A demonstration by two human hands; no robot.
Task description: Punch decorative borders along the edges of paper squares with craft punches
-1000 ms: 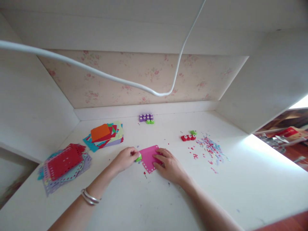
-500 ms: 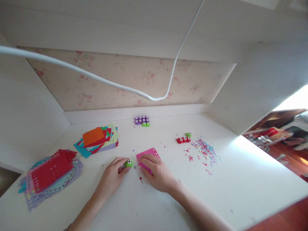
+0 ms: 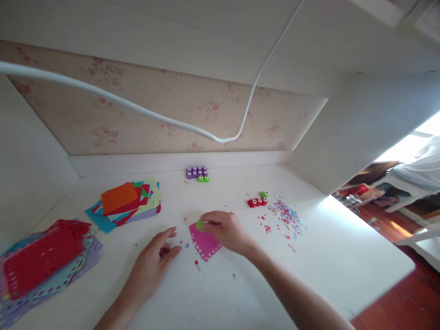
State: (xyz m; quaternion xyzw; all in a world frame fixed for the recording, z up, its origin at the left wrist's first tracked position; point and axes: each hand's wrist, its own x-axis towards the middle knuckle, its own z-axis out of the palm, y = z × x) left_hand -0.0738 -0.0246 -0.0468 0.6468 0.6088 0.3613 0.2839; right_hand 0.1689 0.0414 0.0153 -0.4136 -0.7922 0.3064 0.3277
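Observation:
My right hand (image 3: 223, 231) has its fingers closed round a small green craft punch (image 3: 200, 225), over the upper left part of a pink paper sheet (image 3: 206, 245). Holes run along the left and lower edges of this sheet, and its upper right part is hidden beneath the hand. To the left, my left hand (image 3: 156, 256) hovers at the table with fingers apart and nothing in them. A few tiny paper bits (image 3: 187, 245) lie between that hand and the sheet.
Punched sheets topped with red (image 3: 44, 261) lie at left; coloured sheets topped with orange (image 3: 119, 198) lie behind. Purple punches (image 3: 195, 173) and two green ones (image 3: 203, 179) stand near the wall. Red punches (image 3: 257, 202), another green one (image 3: 264, 195) and confetti (image 3: 287, 214) are at right.
The green punch has passed from my left hand to my right, which now holds it at the pink sheet. My left hand has opened. The sheet has turned, and the view has shifted.

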